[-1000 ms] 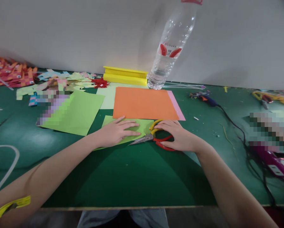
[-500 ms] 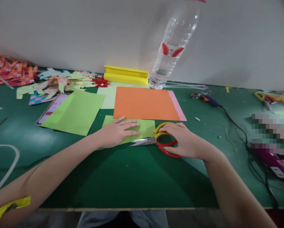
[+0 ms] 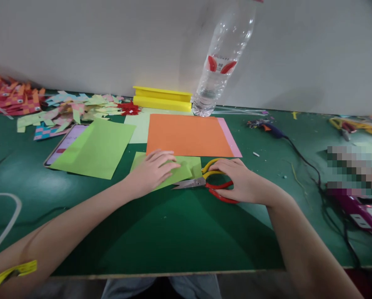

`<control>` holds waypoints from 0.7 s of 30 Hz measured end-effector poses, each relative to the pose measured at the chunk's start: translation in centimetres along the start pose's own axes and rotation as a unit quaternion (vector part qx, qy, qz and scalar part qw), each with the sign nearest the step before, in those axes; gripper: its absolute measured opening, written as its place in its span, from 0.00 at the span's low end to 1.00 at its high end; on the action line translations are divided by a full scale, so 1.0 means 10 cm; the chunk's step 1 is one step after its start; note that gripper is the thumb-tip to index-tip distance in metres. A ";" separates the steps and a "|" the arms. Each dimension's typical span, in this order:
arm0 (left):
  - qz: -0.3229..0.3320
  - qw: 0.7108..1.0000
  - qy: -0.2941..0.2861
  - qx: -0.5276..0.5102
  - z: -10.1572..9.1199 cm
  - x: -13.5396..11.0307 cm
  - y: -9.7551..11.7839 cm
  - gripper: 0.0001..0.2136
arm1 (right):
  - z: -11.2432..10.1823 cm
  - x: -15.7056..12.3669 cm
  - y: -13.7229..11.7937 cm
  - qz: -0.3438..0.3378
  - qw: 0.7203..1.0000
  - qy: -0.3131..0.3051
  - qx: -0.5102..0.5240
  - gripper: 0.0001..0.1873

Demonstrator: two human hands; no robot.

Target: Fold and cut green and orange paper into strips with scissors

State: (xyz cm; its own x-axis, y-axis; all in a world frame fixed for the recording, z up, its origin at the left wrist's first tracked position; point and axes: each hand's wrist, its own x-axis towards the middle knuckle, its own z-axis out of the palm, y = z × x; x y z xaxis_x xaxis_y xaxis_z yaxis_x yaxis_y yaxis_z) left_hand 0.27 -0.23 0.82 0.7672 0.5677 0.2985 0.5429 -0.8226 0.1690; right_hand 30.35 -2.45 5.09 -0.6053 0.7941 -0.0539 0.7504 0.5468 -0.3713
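My left hand (image 3: pixel 153 172) is bent over light green paper (image 3: pixel 184 166) in front of an orange sheet (image 3: pixel 189 135). Its fingers are curled around the paper, the thumb is hidden, and a fold stands up just past the fingertips. In my right hand (image 3: pixel 238 178) is a pair of scissors (image 3: pixel 201 182) with one yellow and one red handle. The blades point left, slightly parted, along the near edge of the green paper. Pink paper (image 3: pixel 230 137) shows beneath the orange sheet's right side.
A green sheet (image 3: pixel 97 147) partly covers a phone (image 3: pixel 57 155) on the left. Paper scraps (image 3: pixel 77 112) and red-orange woven pieces (image 3: pixel 14 97) lie behind. A bottle (image 3: pixel 217 70) leans at the wall beside a yellow folded piece (image 3: pixel 162 100). A cord (image 3: pixel 307 164) runs down the right.
My left hand's fingers have drawn together and bent, and the green paper has buckled by the fingertips. The scissors stay in my right hand. The whole view has shifted slightly.
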 end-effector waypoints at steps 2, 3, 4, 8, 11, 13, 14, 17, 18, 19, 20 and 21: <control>0.018 0.999 -0.041 -0.020 -0.08 -0.06 -0.06 0.13 | 0.00 0.00 0.00 0.002 1.000 0.000 0.003 0.21; 0.018 0.998 -0.054 -0.013 -0.12 -0.10 -0.09 0.13 | 0.00 0.00 0.00 0.003 1.000 0.001 0.004 0.20; 0.013 0.998 -0.066 -0.001 -0.14 -0.14 -0.11 0.13 | 0.00 0.00 0.01 0.004 1.000 0.001 0.005 0.20; 0.018 0.995 -0.098 0.030 -0.12 -0.24 -0.12 0.17 | 0.00 0.00 0.04 0.007 1.000 0.003 0.002 0.21; 0.023 0.994 -0.097 0.038 -0.08 -0.24 -0.09 0.17 | 0.01 -0.01 0.08 0.006 1.000 0.004 0.003 0.22; 0.021 0.994 -0.095 0.040 -0.07 -0.21 -0.08 0.17 | 0.02 0.00 0.09 0.006 1.000 0.002 0.006 0.22; 0.020 0.994 -0.094 0.042 -0.06 -0.20 -0.08 0.17 | 0.03 0.00 0.09 0.007 1.000 0.000 0.008 0.22; 0.024 0.995 -0.092 0.043 -0.04 -0.16 -0.08 0.16 | 0.04 0.02 0.07 0.010 1.000 -0.010 0.015 0.23; 0.026 0.995 -0.092 0.041 -0.04 -0.15 -0.09 0.16 | 0.04 0.03 0.06 0.010 1.000 -0.014 0.016 0.23; 0.028 0.994 -0.094 0.038 -0.03 -0.14 -0.09 0.16 | 0.05 0.04 0.06 0.012 1.000 -0.017 0.016 0.23; 0.029 0.994 -0.096 0.033 -0.03 -0.13 -0.09 0.16 | 0.06 0.05 0.05 0.013 1.000 -0.020 0.016 0.23; 0.028 0.994 -0.100 0.028 -0.03 -0.12 -0.09 0.16 | 0.06 0.06 0.05 0.013 1.000 -0.020 0.017 0.23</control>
State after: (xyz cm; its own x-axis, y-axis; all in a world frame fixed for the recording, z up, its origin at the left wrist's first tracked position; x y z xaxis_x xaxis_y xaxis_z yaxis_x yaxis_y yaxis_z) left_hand -1.23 -0.20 0.62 0.8465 0.5202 0.1133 0.5107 -0.8535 0.1034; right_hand 30.23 -1.88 4.27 -0.5962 0.7964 -0.1016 0.7574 0.5160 -0.4001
